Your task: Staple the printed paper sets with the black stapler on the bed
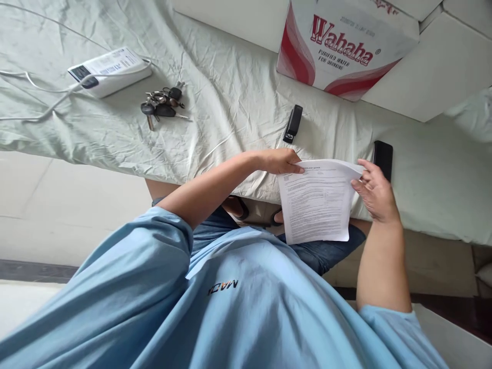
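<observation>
Right of centre in the frame, held over the lap and the edge of the bed [230, 92]: printed sheet of paper [317, 202], white, densely covered with small black lines of text under a bolder heading, too small to read; upper edge curling and lifted, a second leaf apparently showing at the top right corner, lower edge resting against dark jeans [326, 253]. Left hand [279, 160] at the sheet's upper left corner, fingers closed down on the paper's top edge. Right hand [376, 192] at the upper right corner, fingers [363, 177] curled and pinching the raised edge, palm turned toward the sheet. Just above the right hand, partly hidden by it, a black phone [383, 158] lying on the pale green bedsheet. Above the left hand, well apart from the paper, a small black stapler [292, 123]. Farther toward the upper left, a bunch of keys [163, 102] with black fobs, and beyond it a white power bank [109, 72] with a white cable [46, 102] trailing across the sheet. At the top right, a white and red carton [342, 46] printed "Wahaha", standing on pale floor tiles beside the bed. Across the lower frame, light blue T-shirt [230, 307], sleeves rolled at both arms
</observation>
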`<act>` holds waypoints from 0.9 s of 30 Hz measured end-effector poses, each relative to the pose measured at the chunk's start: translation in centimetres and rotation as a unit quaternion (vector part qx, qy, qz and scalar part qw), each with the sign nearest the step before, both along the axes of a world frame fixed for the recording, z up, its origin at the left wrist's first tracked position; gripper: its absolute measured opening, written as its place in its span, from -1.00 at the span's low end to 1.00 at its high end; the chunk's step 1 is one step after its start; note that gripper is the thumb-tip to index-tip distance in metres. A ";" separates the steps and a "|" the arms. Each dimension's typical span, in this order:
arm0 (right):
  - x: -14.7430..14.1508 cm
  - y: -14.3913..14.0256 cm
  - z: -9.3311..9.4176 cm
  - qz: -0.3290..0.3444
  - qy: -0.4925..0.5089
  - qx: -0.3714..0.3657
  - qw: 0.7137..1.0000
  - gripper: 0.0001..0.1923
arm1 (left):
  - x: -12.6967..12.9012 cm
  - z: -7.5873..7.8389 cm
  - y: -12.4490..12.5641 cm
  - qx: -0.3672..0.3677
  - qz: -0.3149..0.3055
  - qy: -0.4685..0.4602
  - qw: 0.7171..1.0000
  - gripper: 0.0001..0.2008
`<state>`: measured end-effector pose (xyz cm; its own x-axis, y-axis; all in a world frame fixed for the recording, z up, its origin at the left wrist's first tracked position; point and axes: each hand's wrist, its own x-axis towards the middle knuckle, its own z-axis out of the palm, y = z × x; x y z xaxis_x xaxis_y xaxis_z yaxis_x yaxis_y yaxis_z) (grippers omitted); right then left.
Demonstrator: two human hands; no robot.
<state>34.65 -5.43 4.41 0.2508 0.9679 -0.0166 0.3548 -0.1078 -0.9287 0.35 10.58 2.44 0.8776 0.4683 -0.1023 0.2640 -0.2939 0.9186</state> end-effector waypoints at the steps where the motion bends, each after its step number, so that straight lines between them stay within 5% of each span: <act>1: -0.7 1.1 -0.2 0.019 0.009 -0.010 1.000 -0.12 | 0.1 0.1 0.1 -0.006 -0.004 -0.003 1.000 -0.48; 5: -3.2 5.2 -1.9 0.024 0.052 -0.002 0.998 -0.32 | -1.0 -0.1 1.0 -0.030 0.051 -0.021 0.998 -0.60; 9: -4.6 8.1 -3.4 0.019 0.115 -0.016 0.993 -0.31 | -3.1 -1.8 2.1 -0.048 0.202 -0.036 0.977 -0.82; 15: -4.6 10.2 -5.5 -0.015 0.129 -0.086 0.988 -0.37 | -3.0 -4.3 3.6 -0.023 0.358 0.010 0.933 -0.75; 21: -4.0 10.0 -6.9 -0.036 -0.039 -0.025 0.998 -0.45 | -1.0 -5.7 4.2 0.106 0.399 0.030 0.910 -0.79; 27: -4.1 8.8 -7.1 -0.071 -0.175 0.028 0.982 -0.43 | -0.6 -5.1 2.9 0.144 0.403 0.063 0.902 -0.71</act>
